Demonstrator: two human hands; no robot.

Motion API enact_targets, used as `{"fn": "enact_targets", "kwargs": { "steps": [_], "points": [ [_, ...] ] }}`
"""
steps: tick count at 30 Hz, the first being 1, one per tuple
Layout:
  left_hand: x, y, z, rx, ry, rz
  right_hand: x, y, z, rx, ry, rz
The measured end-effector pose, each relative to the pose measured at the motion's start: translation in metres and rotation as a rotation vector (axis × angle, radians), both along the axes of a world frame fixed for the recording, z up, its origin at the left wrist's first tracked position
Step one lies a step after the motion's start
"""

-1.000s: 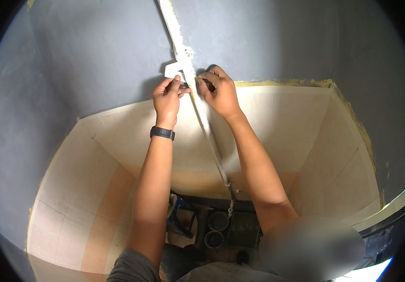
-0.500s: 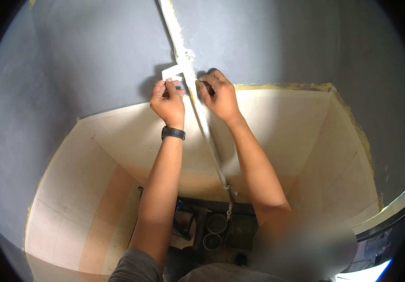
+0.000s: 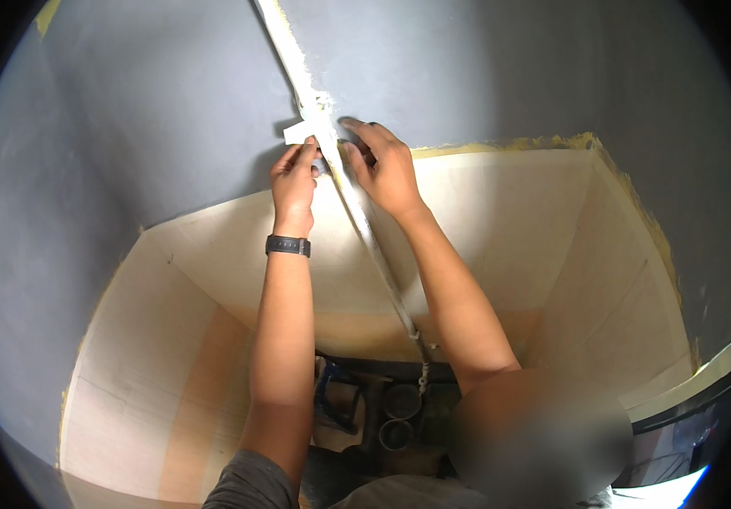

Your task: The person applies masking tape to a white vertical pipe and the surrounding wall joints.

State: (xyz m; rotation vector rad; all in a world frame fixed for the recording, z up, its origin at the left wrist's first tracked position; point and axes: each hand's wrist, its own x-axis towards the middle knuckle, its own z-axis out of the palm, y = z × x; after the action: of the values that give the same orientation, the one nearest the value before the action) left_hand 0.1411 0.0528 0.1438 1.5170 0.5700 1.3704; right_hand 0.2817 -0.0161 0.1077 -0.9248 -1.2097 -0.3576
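Item: a white strip [image 3: 297,133], projecting from the left edge of a pale pipe [image 3: 361,225], above the upper edge of the tiled wall [image 3: 484,220]. Handling, as judged: very light, thin and flexible, likely to crease or tear if pulled hard; its material cannot be confirmed. The free left end appears the best place to take hold, flat between thumb and forefinger. The pipe is judged stiff, and its rough, crusted surface could snag the strip

Grip: the left hand [image 3: 296,182] has its fingertips at the strip's lower edge, lightly bent; whether they pinch it cannot be told. The right hand [image 3: 389,174] is by the pipe's right edge, fingers curled, thumb and forefinger parted, with nothing visibly held; contact with the pipe cannot be confirmed

Surroundings: a lumpy joint [image 3: 316,103] sits on the pipe just above the strip and restricts access from that side. The grey wall [image 3: 433,68] behind leaves little finger room. Yellow residue [image 3: 518,147] runs along the tiled wall's upper edge, right of the pipe. Well below, near the pipe's lower end, are round buckets [image 3: 402,401] and a blue frame [image 3: 324,386], both clear of the hands
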Motion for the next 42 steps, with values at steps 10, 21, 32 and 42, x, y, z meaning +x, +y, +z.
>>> {"fn": "enact_targets", "kwargs": {
  "steps": [10, 21, 32, 42],
  "points": [
    [-0.024, 0.027, 0.001, -0.203, -0.035, -0.425, -0.005, -0.001, 0.019, -0.261, 0.066, 0.054],
    [-0.021, 0.023, -0.01, -0.368, -0.15, -0.688, 0.004, 0.015, 0.018, -0.257, 0.133, 0.226],
    [-0.016, 0.009, 0.001, -0.398, -0.139, -0.51, 0.011, 0.015, 0.011, -0.298, 0.046, 0.111],
    [-0.013, 0.011, 0.003, -0.473, -0.178, -0.509, -0.006, 0.027, -0.006, 0.079, -0.179, -0.341]
  ]
}}
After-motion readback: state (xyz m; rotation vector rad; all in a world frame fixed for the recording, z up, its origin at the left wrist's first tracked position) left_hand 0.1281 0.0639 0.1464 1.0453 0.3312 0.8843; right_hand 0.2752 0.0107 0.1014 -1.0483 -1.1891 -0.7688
